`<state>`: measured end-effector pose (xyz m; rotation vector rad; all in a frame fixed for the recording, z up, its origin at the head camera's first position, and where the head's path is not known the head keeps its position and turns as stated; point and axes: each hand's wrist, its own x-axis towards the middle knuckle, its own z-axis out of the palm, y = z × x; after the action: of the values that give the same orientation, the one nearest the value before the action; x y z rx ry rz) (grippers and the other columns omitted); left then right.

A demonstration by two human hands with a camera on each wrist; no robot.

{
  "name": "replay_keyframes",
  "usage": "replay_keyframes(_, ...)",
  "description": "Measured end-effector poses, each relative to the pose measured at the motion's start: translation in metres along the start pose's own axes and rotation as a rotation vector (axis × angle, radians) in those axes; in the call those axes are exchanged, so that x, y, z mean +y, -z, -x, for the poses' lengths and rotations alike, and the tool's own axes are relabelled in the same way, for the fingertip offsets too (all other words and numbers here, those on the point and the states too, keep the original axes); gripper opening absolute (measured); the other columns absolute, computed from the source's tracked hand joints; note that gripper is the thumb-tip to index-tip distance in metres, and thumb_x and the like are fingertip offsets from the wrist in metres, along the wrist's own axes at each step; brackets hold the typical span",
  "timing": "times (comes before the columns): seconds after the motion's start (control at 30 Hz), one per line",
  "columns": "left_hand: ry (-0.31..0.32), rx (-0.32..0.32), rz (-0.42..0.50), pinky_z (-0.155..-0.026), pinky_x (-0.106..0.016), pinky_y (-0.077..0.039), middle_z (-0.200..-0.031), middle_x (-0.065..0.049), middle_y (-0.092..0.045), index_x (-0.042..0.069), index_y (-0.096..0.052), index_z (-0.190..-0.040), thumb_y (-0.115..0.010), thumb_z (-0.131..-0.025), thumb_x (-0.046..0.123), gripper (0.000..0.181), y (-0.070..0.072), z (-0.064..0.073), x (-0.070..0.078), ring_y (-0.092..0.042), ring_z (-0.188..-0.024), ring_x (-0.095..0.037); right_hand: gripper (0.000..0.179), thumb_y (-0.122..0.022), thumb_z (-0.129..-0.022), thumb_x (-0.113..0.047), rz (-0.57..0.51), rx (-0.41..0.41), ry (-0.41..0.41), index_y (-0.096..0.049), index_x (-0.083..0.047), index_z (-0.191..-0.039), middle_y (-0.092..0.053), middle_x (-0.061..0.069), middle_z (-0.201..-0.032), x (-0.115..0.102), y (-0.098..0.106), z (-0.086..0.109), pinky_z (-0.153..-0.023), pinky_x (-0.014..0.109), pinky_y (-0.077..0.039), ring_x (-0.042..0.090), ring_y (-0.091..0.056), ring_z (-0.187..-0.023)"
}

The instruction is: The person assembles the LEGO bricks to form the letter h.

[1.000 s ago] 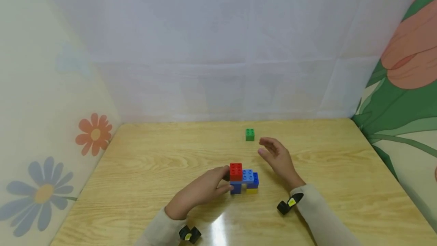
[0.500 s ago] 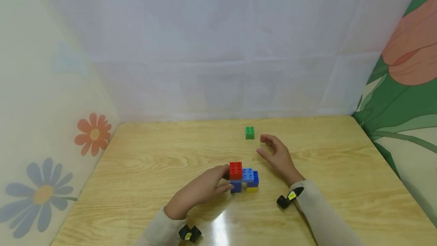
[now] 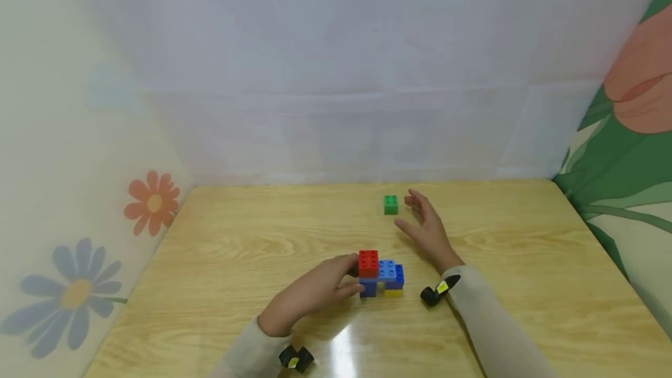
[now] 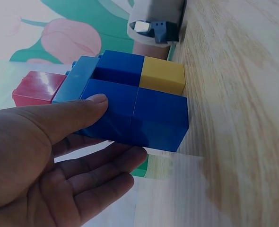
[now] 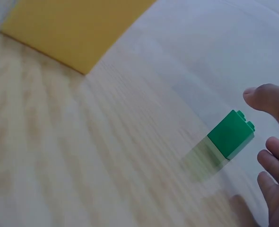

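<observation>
In the head view, my left hand point(image 3: 315, 287) grips the left side of a small toy brick structure standing on the table. Its thumb lies on a dark blue brick point(image 4: 110, 106), with the other fingers behind. A light blue brick point(image 3: 387, 269) bridges two columns. On top at the left sits a red brick point(image 3: 368, 263); the right column has dark blue over a yellow brick point(image 3: 394, 293). My right hand point(image 3: 430, 232) holds nothing, its thumb and fingers spread beside a lone green brick point(image 5: 230, 135), apart from it.
The wooden table point(image 3: 236, 232) ends at a white cloth backdrop point(image 3: 315, 74). Flower-patterned panels stand left point(image 3: 79, 296) and right point(image 3: 630, 168). Black wrist cameras sit on the left sleeve point(image 3: 296, 359) and the right sleeve point(image 3: 440, 290).
My right hand has moved forward, closer to the green brick, and its fingers have straightened a little. My left hand keeps its grip on the structure. The head view has shifted slightly.
</observation>
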<state>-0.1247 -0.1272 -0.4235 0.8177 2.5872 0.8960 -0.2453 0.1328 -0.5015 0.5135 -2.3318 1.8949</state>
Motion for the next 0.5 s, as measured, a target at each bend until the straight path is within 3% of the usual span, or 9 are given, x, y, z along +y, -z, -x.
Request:
replay_keyframes(0.17, -0.008, -0.008, 0.010, -0.097, -0.032, -0.048, -0.117, 0.003, -0.065, 0.015, -0.054, -0.126, -0.061, -0.097, 0.031, 0.033, 0.000, -0.002, 0.001, -0.060, -0.112, -0.014, 0.084, -0.075, -0.087, -0.033, 0.060, -0.026, -0.021, -0.025, -0.018, -0.154, -0.038, 0.009, -0.149, -0.002, -0.002, -0.008, -0.115, 0.041, -0.026, 0.027, -0.034, -0.139)
replay_keyframes(0.37, 0.006, -0.022, 0.026, -0.098, -0.031, -0.047, -0.117, 0.003, -0.064, 0.015, -0.054, -0.127, -0.061, -0.097, 0.031, 0.034, 0.001, -0.001, 0.004, -0.059, -0.113, -0.012, 0.079, -0.070, -0.092, -0.026, 0.145, -0.071, -0.073, -0.024, -0.017, -0.155, -0.034, 0.001, -0.154, -0.001, -0.006, -0.012, -0.115, 0.041, -0.026, 0.023, -0.031, -0.141)
replay_keyframes(0.5, 0.013, -0.017, 0.031, -0.097, -0.032, -0.048, -0.117, 0.002, -0.064, 0.015, -0.054, -0.125, -0.061, -0.097, 0.030, 0.033, 0.001, 0.001, 0.006, -0.059, -0.112, -0.013, 0.074, -0.067, -0.094, -0.023, 0.190, -0.092, -0.077, -0.025, -0.015, -0.155, -0.036, 0.003, -0.153, 0.000, -0.009, -0.015, -0.115, 0.041, -0.026, 0.024, -0.034, -0.140)
